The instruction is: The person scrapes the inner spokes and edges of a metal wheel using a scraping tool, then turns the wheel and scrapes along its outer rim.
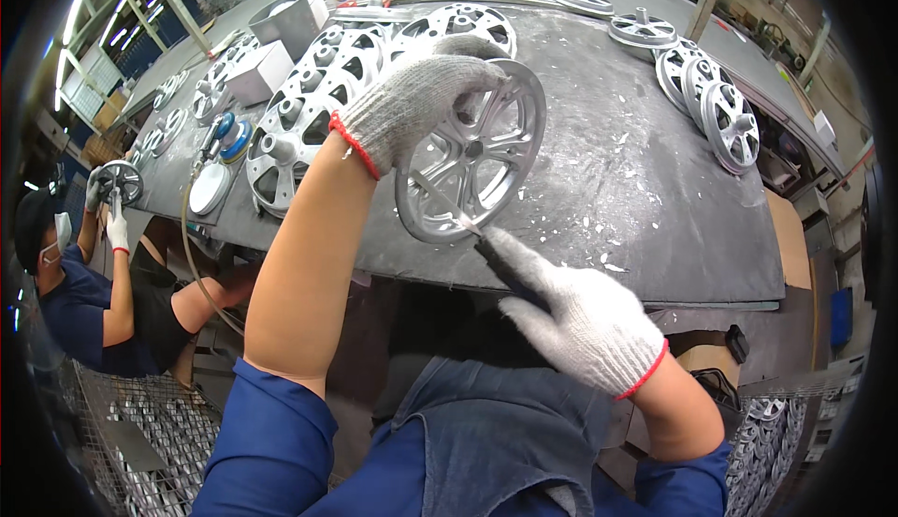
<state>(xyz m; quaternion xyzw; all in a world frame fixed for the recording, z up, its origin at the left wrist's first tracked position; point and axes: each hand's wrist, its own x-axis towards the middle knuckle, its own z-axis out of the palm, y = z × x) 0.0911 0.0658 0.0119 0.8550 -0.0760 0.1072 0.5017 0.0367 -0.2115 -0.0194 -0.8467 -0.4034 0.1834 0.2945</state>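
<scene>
Steadying a spoked wheel [474,150] over the desk [655,222] at 12 o'clock, the left hand [426,96] grasps its upper side; the right hand [585,316] clutches a slim-bladed tool [496,260] across its 7 o'clock side. Should the wheel twist, I'd fear a gouging skid.

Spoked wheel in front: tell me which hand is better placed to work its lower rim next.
Right, most likely: the right hand holds the tool near the lower side of the wheel, while the left hand grips it higher up.
</scene>
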